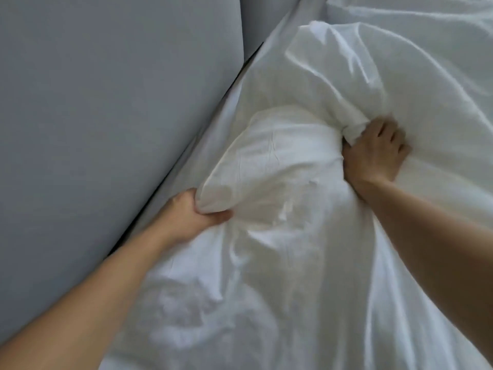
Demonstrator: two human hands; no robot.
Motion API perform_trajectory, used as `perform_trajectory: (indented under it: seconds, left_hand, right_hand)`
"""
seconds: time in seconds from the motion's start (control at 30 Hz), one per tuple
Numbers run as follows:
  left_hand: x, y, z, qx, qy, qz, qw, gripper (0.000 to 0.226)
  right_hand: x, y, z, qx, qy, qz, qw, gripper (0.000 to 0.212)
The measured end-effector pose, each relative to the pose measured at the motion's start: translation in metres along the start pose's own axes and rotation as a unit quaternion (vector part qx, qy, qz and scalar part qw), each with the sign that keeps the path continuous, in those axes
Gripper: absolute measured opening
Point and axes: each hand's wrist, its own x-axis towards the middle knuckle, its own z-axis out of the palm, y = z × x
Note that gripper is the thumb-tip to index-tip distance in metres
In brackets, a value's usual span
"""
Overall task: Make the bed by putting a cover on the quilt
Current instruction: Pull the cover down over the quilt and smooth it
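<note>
Left hand (198,209) grips a padded corner of the quilt (272,153) at frame centre; right hand (378,150) is fisted on bunched cover (346,84) beside it. Risk: thin fabric slipping, letting the corner shift inside and bunch against the grey headboard (106,102)

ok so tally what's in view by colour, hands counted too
white: 1, the bunched bedding; quilt and cover cannot be told apart
grey: 2, the large padded headboard panel and a second panel beside it
bare hands: 2, the left hand and the right hand, each shut on a fold of the bedding
total: 5
</note>
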Motion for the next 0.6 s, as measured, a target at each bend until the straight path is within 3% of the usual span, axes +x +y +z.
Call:
perform_trajectory:
  seconds: [0.07, 0.1, 0.17, 0.23, 0.3, 0.37, 0.4, 0.5, 0.57, 0.6]
  left_hand:
    - [-0.008, -0.004, -0.005, -0.155, -0.074, -0.034, 0.985, 0.033]
    - [-0.009, -0.008, -0.011, -0.199, -0.084, -0.054, 0.975, 0.029]
    - [-0.007, -0.023, -0.018, -0.159, -0.023, -0.063, 0.985, 0.033]
    - [-0.003, -0.029, -0.018, -0.012, 0.047, -0.066, 0.997, 0.036]
    - [-0.002, -0.022, -0.017, 0.015, 0.043, -0.059, 0.997, 0.040]
    - [0.006, -0.022, -0.018, -0.042, 0.020, -0.027, 0.999, 0.062]
    - [0.005, -0.019, -0.017, -0.061, 0.016, -0.025, 0.998, 0.062]
    - [-0.014, 0.001, -0.013, -0.088, -0.011, -0.080, 0.993, 0.025]
    - [-0.016, 0.006, -0.007, -0.028, -0.018, -0.110, 0.993, 0.028]
    - [-0.016, 0.012, -0.002, 0.028, 0.020, -0.108, 0.994, 0.024]
  right_hand:
    - [-0.020, -0.005, -0.002, 0.040, 0.020, 0.003, 0.999, 0.068]
    - [-0.033, -0.006, -0.008, 0.073, 0.021, -0.003, 0.997, 0.072]
    - [-0.075, -0.001, -0.020, 0.107, 0.014, -0.060, 0.992, 0.081]
    - [-0.139, 0.014, -0.023, 0.084, -0.020, -0.139, 0.987, 0.089]
    - [-0.198, 0.036, -0.017, 0.022, -0.095, -0.164, 0.982, 0.098]
    - [-0.229, 0.059, -0.007, -0.019, -0.136, -0.156, 0.978, 0.100]
    - [-0.235, 0.070, -0.006, -0.024, -0.140, -0.145, 0.979, 0.099]
    - [-0.242, 0.104, -0.014, -0.035, -0.139, -0.119, 0.983, 0.097]
    - [-0.250, 0.142, -0.023, -0.046, -0.133, -0.082, 0.987, 0.098]
    - [-0.256, 0.165, -0.026, -0.054, -0.135, -0.056, 0.988, 0.099]
